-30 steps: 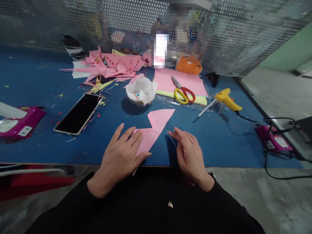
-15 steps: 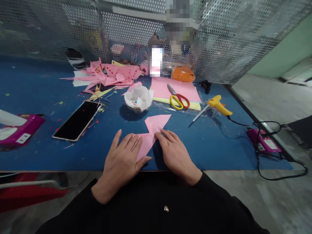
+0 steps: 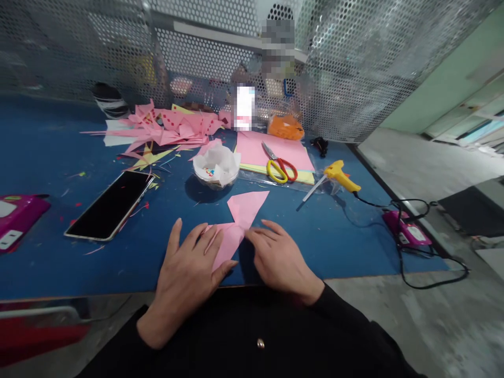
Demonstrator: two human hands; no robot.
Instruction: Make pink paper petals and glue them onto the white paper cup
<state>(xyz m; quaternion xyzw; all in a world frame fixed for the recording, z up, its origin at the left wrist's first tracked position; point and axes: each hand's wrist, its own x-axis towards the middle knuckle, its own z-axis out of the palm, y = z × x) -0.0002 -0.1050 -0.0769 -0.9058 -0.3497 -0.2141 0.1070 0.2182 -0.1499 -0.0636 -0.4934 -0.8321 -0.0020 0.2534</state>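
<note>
A folded pink paper piece [image 3: 241, 215] lies on the blue table [image 3: 59, 152] near its front edge. My left hand [image 3: 189, 268] rests flat on the paper's near-left part, fingers spread and stretched out. My right hand [image 3: 277, 257] lies on the paper's right side, fingers extended with the tips pressing at the narrow fold in the middle. Both wrists come out of black sleeves.
A black phone [image 3: 108, 205] lies to the left. Behind the paper are a white paper-lined bowl [image 3: 216, 165], scissors [image 3: 277, 165] on pink sheets [image 3: 255, 147], a yellow glue gun [image 3: 338, 176] with cord, pink paper scraps [image 3: 165, 126], and magenta packs [image 3: 16, 215] [image 3: 405, 231]. A perforated metal screen [image 3: 354, 63] closes the back.
My right hand moved left from beside the paper onto it, fingertips now on the middle fold. The left hand stayed pressed on the paper. The view shifted right.
</note>
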